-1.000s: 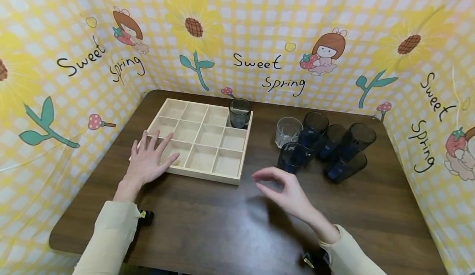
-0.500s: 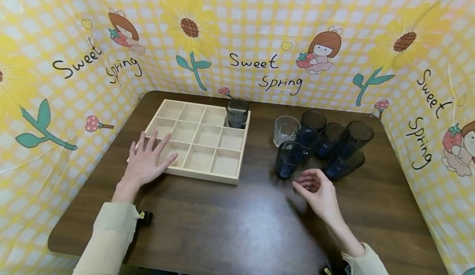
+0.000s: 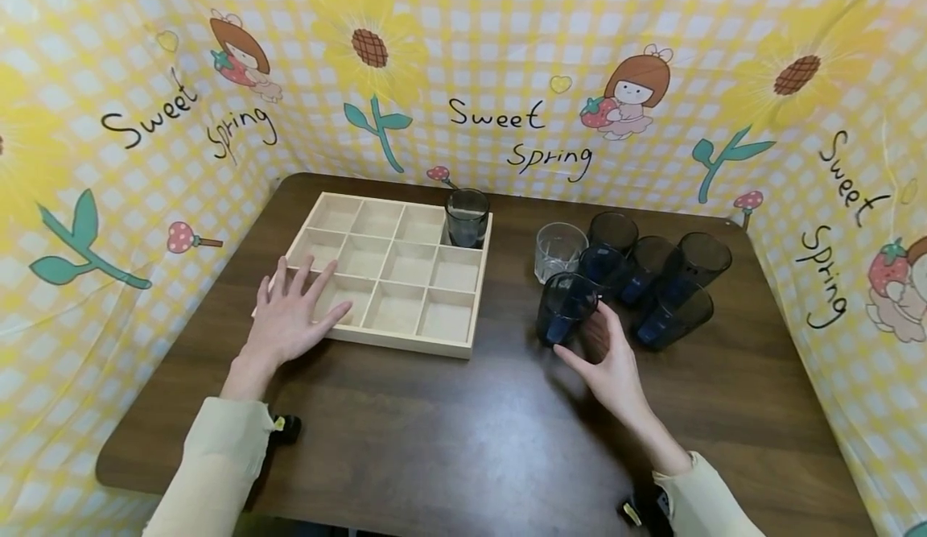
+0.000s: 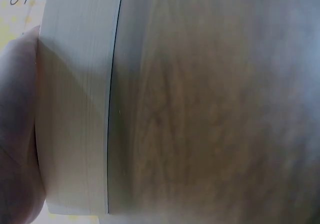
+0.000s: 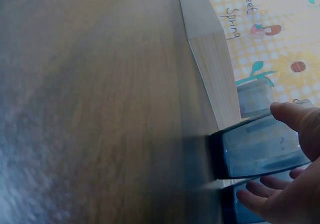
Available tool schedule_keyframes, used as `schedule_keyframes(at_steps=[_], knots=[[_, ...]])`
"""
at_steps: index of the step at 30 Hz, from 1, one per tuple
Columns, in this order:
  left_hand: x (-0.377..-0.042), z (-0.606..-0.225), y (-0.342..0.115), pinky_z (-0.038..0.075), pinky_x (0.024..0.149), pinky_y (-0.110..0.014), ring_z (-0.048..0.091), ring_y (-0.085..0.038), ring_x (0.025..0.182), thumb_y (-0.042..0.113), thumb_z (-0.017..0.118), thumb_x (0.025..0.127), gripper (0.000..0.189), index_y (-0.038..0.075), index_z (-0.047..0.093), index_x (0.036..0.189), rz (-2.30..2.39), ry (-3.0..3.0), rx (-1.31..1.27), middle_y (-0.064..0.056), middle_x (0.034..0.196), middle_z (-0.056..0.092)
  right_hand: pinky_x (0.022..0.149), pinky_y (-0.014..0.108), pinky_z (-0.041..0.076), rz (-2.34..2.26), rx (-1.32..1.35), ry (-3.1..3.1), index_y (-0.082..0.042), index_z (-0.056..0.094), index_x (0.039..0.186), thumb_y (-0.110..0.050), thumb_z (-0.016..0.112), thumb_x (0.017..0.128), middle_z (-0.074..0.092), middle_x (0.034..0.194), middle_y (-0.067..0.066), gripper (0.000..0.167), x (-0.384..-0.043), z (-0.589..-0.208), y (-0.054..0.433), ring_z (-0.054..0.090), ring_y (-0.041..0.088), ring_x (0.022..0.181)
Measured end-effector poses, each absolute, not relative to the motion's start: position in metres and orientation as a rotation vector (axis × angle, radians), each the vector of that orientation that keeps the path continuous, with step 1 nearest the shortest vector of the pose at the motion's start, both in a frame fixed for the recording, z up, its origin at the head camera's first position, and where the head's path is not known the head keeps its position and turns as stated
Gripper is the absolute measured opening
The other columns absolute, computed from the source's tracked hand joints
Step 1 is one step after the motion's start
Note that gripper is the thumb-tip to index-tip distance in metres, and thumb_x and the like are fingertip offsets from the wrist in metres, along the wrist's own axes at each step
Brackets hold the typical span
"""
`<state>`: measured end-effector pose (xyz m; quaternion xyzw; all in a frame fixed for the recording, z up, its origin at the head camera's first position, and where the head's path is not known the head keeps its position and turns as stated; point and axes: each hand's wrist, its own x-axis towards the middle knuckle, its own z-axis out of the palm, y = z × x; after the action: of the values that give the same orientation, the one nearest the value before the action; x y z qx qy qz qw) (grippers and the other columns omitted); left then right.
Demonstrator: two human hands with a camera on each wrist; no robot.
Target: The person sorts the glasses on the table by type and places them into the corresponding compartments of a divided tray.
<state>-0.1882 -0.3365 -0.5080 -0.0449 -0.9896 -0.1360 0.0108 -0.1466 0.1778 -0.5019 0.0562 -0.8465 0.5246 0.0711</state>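
Observation:
A light wooden tray with square compartments lies on the table. My left hand rests on its front left corner, fingers spread. In the left wrist view part of that hand lies against the tray's side. My right hand has its thumb and fingers around the nearest dark blue glass, which stands upright on the table. In the right wrist view the thumb is on one side of this glass, the other fingers on the opposite side.
Another dark glass stands in the tray's back right compartment. Behind the nearest glass are a clear glass and several more dark glasses, close together. A checked yellow cloth walls in the table.
My right hand has moved right and then forward from beside the tray to the nearest dark blue glass, and its fingers now go around it. My left hand stays on the tray.

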Motion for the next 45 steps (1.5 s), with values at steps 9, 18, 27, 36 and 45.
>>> schedule_keyframes(at_steps=[9, 18, 27, 36, 45], knots=[[-0.178, -0.496, -0.352, 0.01, 0.133, -0.077, 0.006, -0.053, 0.171, 0.073, 0.051, 0.106, 0.098, 0.017, 0.015, 0.179, -0.431, -3.121, -0.187, -0.028, 0.184, 0.007, 0.107, 0.048, 0.062, 1.542, 0.127, -2.413, 0.003, 0.041, 0.159, -0.009, 0.094, 0.085, 0.063, 0.142, 0.03, 0.092, -0.153, -0.517, 0.172, 0.07, 0.044, 0.124], [-0.158, -0.501, -0.379, 0.01, 0.131, -0.08, 0.008, -0.053, 0.17, 0.068, 0.057, 0.106, 0.104, 0.012, 0.008, 0.179, -0.506, -3.097, -0.121, -0.031, 0.183, 0.009, 0.101, 0.05, 0.062, 1.5, 0.159, -2.381, -0.002, 0.048, 0.152, -0.018, 0.098, 0.081, 0.066, 0.137, 0.028, 0.089, -0.165, -0.523, 0.156, 0.07, 0.045, 0.122], [-0.159, -0.504, -0.377, 0.013, 0.128, -0.085, 0.013, -0.058, 0.168, 0.064, 0.059, 0.106, 0.096, 0.019, 0.015, 0.179, -0.536, -3.077, -0.143, -0.03, 0.183, 0.008, 0.094, 0.002, 0.048, 1.654, 0.041, -2.388, -0.007, 0.044, 0.158, -0.003, 0.095, 0.084, 0.068, 0.15, 0.022, 0.09, -0.166, -0.509, 0.137, 0.072, 0.04, 0.132], [-0.156, -0.506, -0.374, 0.013, 0.127, -0.086, 0.013, -0.056, 0.168, 0.064, 0.058, 0.107, 0.093, 0.02, 0.019, 0.178, -0.566, -3.078, -0.141, -0.027, 0.185, 0.005, 0.091, 0.006, 0.054, 1.716, 0.087, -2.349, -0.011, 0.049, 0.159, -0.002, 0.096, 0.082, 0.073, 0.143, 0.019, 0.091, -0.164, -0.503, 0.132, 0.073, 0.032, 0.126], [-0.156, -0.506, -0.366, 0.012, 0.129, -0.084, 0.013, -0.053, 0.169, 0.067, 0.058, 0.106, 0.109, 0.01, -0.001, 0.178, -0.555, -3.085, -0.11, -0.026, 0.185, 0.004, 0.091, 0.013, 0.06, 1.768, 0.322, -2.311, -0.009, 0.045, 0.161, 0.001, 0.094, 0.082, 0.072, 0.141, 0.021, 0.094, -0.182, -0.472, 0.119, 0.076, 0.032, 0.119]])
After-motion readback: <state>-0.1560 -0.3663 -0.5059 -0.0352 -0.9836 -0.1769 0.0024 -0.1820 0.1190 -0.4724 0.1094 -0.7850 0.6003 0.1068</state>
